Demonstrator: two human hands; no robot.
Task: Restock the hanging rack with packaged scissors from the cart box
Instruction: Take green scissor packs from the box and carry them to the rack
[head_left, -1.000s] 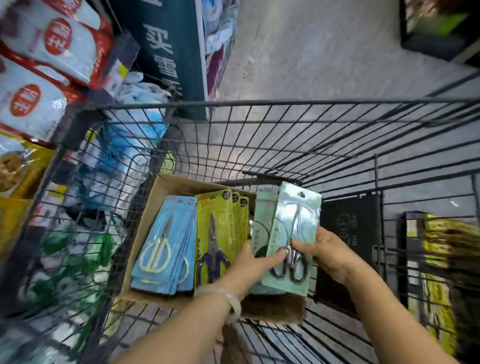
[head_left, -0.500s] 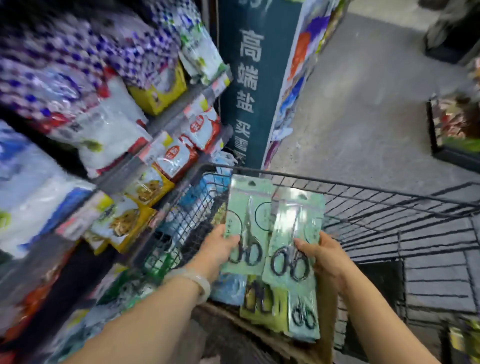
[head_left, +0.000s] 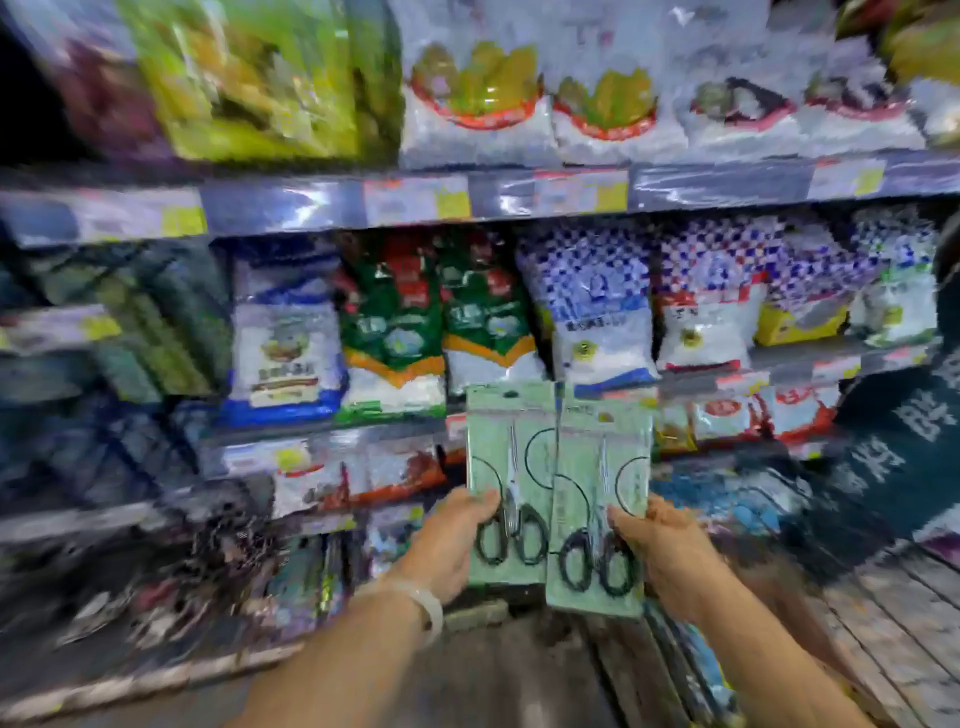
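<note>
Two pale green packs of black-handled scissors are held upright side by side in front of the shelves. My left hand grips the left scissors pack by its lower left edge. My right hand grips the right scissors pack by its lower right edge. The two packs touch along their inner edges. A white bangle sits on my left wrist. The cart box and the hanging rack are not in view; the picture is blurred by motion.
Store shelves filled with bagged goods fill the view ahead, with price tags along their edges. A dark sign with white characters stands at the right. The cart's wire rim shows at the lower right.
Both hands lifted the two scissors packs out of the cart box. My view swung up and left from the cart to the shelves of bagged goods.
</note>
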